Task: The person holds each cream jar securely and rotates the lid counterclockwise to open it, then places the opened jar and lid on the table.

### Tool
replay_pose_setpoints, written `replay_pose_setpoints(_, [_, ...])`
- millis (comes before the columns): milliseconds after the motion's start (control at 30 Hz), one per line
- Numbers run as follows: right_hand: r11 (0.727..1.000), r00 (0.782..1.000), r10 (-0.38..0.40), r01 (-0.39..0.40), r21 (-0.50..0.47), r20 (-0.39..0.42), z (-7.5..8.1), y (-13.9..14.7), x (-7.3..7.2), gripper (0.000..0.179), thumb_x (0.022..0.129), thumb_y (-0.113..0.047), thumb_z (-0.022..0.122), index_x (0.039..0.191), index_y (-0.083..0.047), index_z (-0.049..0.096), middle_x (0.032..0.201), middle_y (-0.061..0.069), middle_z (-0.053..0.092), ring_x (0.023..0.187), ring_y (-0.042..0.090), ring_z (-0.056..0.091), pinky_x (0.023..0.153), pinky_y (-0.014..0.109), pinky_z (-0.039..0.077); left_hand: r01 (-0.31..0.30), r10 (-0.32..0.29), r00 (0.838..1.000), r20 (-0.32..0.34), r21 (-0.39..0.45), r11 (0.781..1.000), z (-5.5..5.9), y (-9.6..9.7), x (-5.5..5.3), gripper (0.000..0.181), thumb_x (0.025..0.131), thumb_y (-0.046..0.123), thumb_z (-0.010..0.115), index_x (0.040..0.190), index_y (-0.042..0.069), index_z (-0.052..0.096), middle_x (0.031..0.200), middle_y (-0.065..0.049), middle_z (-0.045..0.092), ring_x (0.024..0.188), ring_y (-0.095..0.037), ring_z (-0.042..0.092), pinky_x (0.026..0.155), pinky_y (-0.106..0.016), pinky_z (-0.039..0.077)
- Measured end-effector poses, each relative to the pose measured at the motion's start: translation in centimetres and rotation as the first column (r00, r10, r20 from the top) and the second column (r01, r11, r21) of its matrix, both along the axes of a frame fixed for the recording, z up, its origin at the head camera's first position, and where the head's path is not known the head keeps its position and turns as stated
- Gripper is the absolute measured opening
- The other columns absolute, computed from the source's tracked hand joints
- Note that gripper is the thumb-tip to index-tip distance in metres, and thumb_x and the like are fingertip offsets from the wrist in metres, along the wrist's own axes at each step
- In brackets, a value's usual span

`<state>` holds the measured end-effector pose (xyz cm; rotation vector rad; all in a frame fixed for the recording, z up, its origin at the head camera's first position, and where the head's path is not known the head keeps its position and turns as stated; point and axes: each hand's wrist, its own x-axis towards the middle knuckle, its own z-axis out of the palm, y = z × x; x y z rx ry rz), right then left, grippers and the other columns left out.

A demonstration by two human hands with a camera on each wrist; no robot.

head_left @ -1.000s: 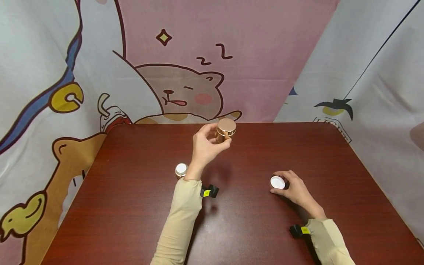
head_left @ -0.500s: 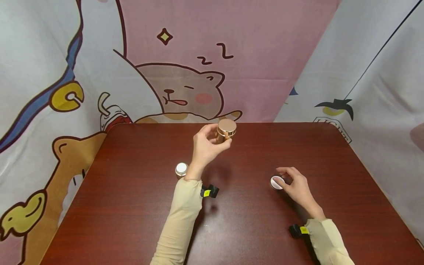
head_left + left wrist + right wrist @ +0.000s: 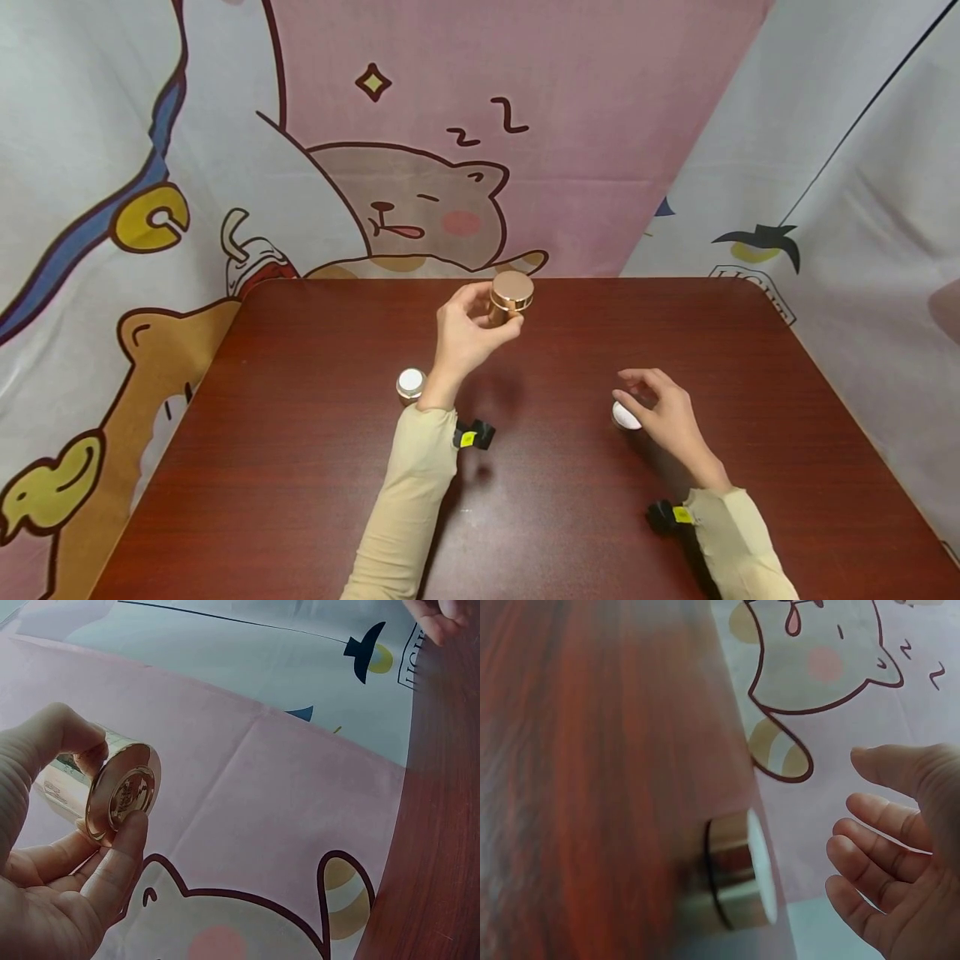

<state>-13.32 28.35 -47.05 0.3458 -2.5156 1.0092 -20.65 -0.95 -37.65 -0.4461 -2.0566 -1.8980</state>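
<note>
On the left, a small white-topped jar [image 3: 410, 382] stands on the table [image 3: 285, 500], just beside my left wrist. My left hand [image 3: 467, 335] grips a gold jar [image 3: 512, 292] between thumb and fingers, holding it up off the tabletop. Farther right, my right hand [image 3: 671, 417] is loosely open, fingers apart, holding nothing, near a short gold piece [image 3: 739, 874] with a white top, which sits on the table.

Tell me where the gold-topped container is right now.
In the head view, the gold-topped container is near the middle, held up by the left hand, and it overlaps the far edge of the table in the picture.
</note>
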Motion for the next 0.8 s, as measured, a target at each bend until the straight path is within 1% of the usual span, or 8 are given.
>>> replay_pose_setpoints(233, [1.000, 1.000, 0.001, -0.002, -0.019, -0.001, 1.3, -1.2, -0.2, 0.027, 0.083, 0.006, 0.080, 0.109, 0.003, 0.072, 0.095, 0.016, 0.068, 0.083, 0.027, 0.066, 0.079, 0.001, 0.044, -0.004, 0.004, 1.000, 0.000, -0.008, 1.000, 0.0, 0.0, 0.0, 0.039, 0.072, -0.003, 0.082, 0.108, -0.010, 0.070, 0.098, -0.021, 0.067, 0.081, -0.006, 0.059, 0.075, -0.026, 0.063])
replay_pose_setpoints(333, [0.999, 1.000, 0.004, -0.004, -0.038, -0.010, 1.8, -1.7, -0.3, 0.027, 0.083, 0.006, 0.080, 0.108, 0.002, 0.073, 0.095, 0.015, 0.069, 0.083, 0.023, 0.066, 0.079, 0.001, 0.045, -0.006, 0.006, 1.000, 0.000, -0.012, 1.000, -0.1, 0.0, 0.1, 0.040, 0.072, -0.003, 0.082, 0.109, -0.010, 0.070, 0.098, -0.021, 0.068, 0.081, -0.006, 0.059, 0.075, -0.026, 0.062])
replay_pose_setpoints(433, [0.998, 1.000, 0.004, -0.006, -0.060, -0.019, 2.2, -2.1, -0.6, 0.028, 0.082, 0.007, 0.081, 0.108, 0.001, 0.073, 0.094, 0.014, 0.069, 0.084, 0.017, 0.065, 0.078, 0.004, 0.047, -0.007, 0.007, 1.000, 0.002, -0.014, 1.000, -0.1, 0.1, 0.1, 0.039, 0.072, -0.003, 0.082, 0.109, -0.010, 0.070, 0.098, -0.021, 0.068, 0.082, -0.007, 0.059, 0.075, -0.027, 0.063])
replay_pose_setpoints(567, [0.996, 0.999, 0.018, -0.021, -0.090, -0.034, 2.9, -2.8, -1.1, 0.028, 0.081, 0.008, 0.081, 0.107, 0.002, 0.073, 0.093, 0.016, 0.068, 0.083, 0.011, 0.063, 0.076, 0.006, 0.049, -0.010, 0.010, 1.000, 0.006, -0.012, 1.000, -0.1, 0.1, 0.1, 0.039, 0.072, -0.002, 0.082, 0.108, -0.010, 0.070, 0.098, -0.021, 0.068, 0.082, -0.008, 0.060, 0.075, -0.028, 0.063])
replay_pose_setpoints(700, [0.994, 0.998, 0.040, -0.044, -0.103, -0.042, 3.5, -3.4, -1.6, 0.028, 0.082, 0.009, 0.080, 0.109, 0.004, 0.072, 0.093, 0.016, 0.068, 0.083, 0.012, 0.063, 0.075, 0.006, 0.050, -0.007, 0.008, 1.000, 0.009, -0.009, 1.000, 0.0, 0.2, 0.1, 0.039, 0.071, -0.002, 0.082, 0.108, -0.010, 0.070, 0.097, -0.020, 0.068, 0.082, -0.007, 0.059, 0.075, -0.027, 0.063])
replay_pose_setpoints(800, [0.993, 0.998, 0.043, -0.048, -0.105, -0.045, 3.9, -3.8, -1.9, 0.028, 0.082, 0.008, 0.079, 0.109, 0.004, 0.072, 0.094, 0.013, 0.068, 0.083, 0.013, 0.063, 0.075, 0.008, 0.051, -0.006, 0.006, 1.000, 0.010, -0.008, 1.000, 0.1, 0.2, 0.2, 0.039, 0.071, -0.003, 0.083, 0.108, -0.009, 0.070, 0.097, -0.020, 0.068, 0.082, -0.006, 0.059, 0.075, -0.026, 0.062])
